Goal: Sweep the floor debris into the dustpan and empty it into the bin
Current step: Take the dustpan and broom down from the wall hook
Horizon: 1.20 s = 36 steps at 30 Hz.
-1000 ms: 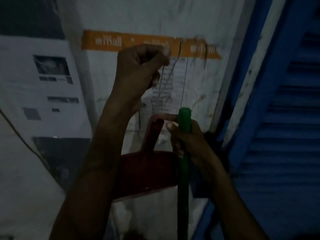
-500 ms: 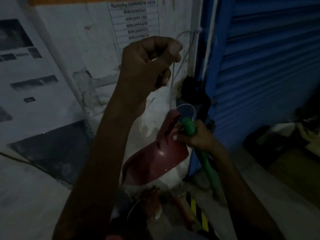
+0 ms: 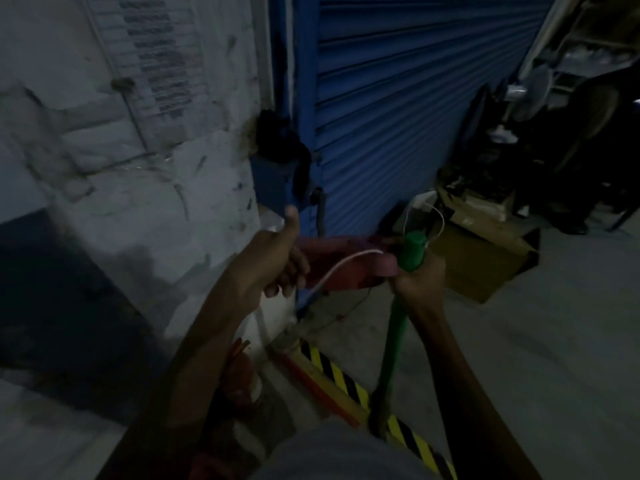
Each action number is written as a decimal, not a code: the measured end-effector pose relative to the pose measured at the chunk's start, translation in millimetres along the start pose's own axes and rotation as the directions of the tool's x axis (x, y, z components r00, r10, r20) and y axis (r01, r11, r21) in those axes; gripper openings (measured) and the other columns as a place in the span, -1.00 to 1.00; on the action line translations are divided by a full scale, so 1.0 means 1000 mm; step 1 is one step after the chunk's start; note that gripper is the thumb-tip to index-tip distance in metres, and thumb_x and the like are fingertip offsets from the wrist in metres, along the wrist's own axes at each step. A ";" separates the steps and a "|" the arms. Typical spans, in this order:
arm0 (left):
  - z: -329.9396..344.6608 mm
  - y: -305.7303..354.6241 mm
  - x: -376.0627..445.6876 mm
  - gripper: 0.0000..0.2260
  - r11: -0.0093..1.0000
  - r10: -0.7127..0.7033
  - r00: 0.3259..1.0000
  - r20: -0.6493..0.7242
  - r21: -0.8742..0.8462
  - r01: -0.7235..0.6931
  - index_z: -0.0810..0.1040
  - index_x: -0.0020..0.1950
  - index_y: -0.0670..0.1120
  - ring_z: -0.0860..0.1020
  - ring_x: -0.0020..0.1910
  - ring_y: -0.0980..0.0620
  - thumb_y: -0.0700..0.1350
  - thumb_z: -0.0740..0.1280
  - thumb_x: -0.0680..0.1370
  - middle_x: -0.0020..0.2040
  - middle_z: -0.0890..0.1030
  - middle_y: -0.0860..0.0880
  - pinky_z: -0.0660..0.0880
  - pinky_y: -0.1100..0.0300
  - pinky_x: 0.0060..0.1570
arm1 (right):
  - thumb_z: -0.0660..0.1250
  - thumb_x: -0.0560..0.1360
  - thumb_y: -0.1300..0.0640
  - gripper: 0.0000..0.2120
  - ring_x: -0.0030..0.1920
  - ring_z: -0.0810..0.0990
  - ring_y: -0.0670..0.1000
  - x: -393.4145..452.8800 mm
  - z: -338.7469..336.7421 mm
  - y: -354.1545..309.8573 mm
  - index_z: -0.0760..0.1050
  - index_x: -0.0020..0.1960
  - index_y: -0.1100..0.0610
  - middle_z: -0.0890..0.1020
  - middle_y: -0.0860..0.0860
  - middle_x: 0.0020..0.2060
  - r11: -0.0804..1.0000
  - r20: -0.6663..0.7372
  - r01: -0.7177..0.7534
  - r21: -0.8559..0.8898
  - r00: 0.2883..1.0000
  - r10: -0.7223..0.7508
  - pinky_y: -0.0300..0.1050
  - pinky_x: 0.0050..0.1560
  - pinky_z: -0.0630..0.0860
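The right hand [image 3: 417, 282] is wrapped tight around the top of the green plastic broom handle [image 3: 398, 317], and seems to pinch the handle of the dark red plastic dustpan [image 3: 332, 261] against it. The left hand [image 3: 273, 268] is loosely curled, thumb up, its fingertips [image 3: 277, 289] just beside the dustpan; whether it grips the thin white wire loop [image 3: 341, 263] running past its fingertips is unclear. Beyond the knuckles stand the blue ribbed metal shutter [image 3: 398, 98] and a brown cardboard box [image 3: 485, 258]. This looks like fetching the tools; next, split them between the hands and find the debris, none visible here.
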<state>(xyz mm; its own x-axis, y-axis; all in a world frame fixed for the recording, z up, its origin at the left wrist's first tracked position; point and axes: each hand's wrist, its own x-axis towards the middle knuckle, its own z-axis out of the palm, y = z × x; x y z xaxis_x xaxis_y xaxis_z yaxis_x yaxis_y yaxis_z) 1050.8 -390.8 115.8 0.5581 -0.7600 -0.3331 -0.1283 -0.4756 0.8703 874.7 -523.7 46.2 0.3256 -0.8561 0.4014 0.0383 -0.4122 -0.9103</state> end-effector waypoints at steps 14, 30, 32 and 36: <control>0.158 -0.050 -0.020 -0.81 0.802 -0.244 0.944 0.220 -0.501 0.325 0.63 0.13 -0.16 0.67 -0.29 -0.01 -0.10 0.42 0.58 -0.26 0.71 -0.09 0.60 0.17 -0.34 | 0.39 0.36 0.55 -0.75 -0.01 0.61 -0.33 -0.096 -0.127 0.035 0.59 0.02 0.40 0.70 0.18 -0.05 0.958 -0.151 0.117 -0.261 0.975 -0.161 -0.42 0.02 0.48; 0.214 -0.085 0.002 -0.79 0.914 0.044 0.993 0.112 -0.406 0.005 0.64 0.14 0.00 0.71 -0.08 0.03 0.02 0.43 0.54 0.04 0.73 -0.06 0.67 0.08 -0.07 | 0.44 0.50 -0.07 -0.58 -0.54 0.45 0.05 -0.141 -0.191 0.080 0.46 -0.38 0.18 0.50 0.20 -0.50 0.902 -0.303 -0.431 0.000 0.860 0.410 -0.09 -0.47 0.38; 0.218 -0.084 0.007 -0.79 0.894 0.085 0.984 0.155 -0.448 -0.006 0.61 0.15 0.08 0.71 0.00 0.02 0.09 0.45 0.55 0.05 0.73 0.00 0.65 0.06 0.01 | 0.41 0.55 0.10 -0.64 -0.54 0.43 0.04 -0.135 -0.191 0.082 0.43 -0.36 0.18 0.49 0.12 -0.51 0.902 -0.354 -0.432 0.023 0.840 0.411 -0.10 -0.47 0.37; 0.223 -0.084 0.005 -0.82 0.901 0.117 0.920 0.373 -0.430 0.060 0.57 0.11 0.16 0.69 -0.14 0.23 0.19 0.27 0.63 -0.09 0.71 0.17 0.59 0.33 -0.22 | 0.42 0.54 0.11 -0.63 -0.54 0.45 0.04 -0.121 -0.177 0.080 0.43 -0.39 0.16 0.49 0.11 -0.52 0.917 -0.419 -0.398 0.024 0.829 0.371 -0.09 -0.49 0.37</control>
<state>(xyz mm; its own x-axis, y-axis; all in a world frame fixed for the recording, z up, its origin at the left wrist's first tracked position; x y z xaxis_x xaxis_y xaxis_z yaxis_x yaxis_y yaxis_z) 881.5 -452.9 -40.0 0.1930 -0.9204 -0.3400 0.2701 -0.2833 0.9202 670.9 -508.2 -57.2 -0.1114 -0.9931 0.0379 -0.0715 -0.0301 -0.9970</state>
